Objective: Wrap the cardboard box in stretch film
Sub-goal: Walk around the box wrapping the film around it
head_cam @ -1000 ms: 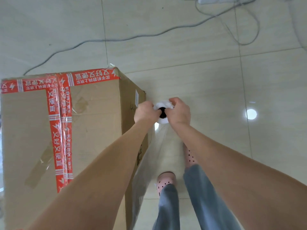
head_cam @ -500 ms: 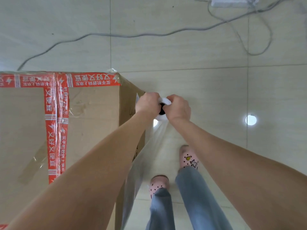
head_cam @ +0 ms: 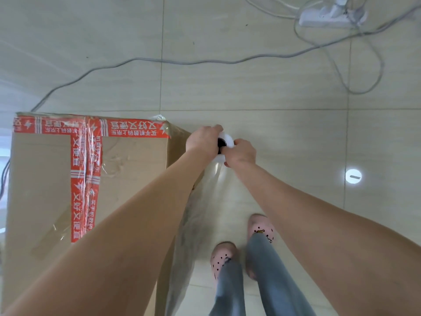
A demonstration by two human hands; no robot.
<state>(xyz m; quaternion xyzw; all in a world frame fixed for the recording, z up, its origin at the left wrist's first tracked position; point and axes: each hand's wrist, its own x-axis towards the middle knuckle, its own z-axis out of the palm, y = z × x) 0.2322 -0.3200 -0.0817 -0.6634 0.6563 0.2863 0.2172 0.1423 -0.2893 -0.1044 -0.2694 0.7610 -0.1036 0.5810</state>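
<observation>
A tall cardboard box (head_cam: 127,179) with red printed tape on its top stands on the floor at the left. Beside its far right corner I hold an upright roll of stretch film (head_cam: 226,142), seen from above with its dark core. My left hand (head_cam: 202,140) grips the roll's left side and my right hand (head_cam: 240,152) grips its right side. A clear sheet of film (head_cam: 196,220) runs from the roll back along the box's right face, toward me.
Grey cables (head_cam: 141,61) cross the tiled floor beyond the box, leading to a white power strip (head_cam: 328,17) at the top right. My feet in pink slippers (head_cam: 260,229) stand right of the box.
I have stepped forward along the box's right side. Both hands and the roll have moved toward the box's far right corner, and the film has stretched out longer behind them.
</observation>
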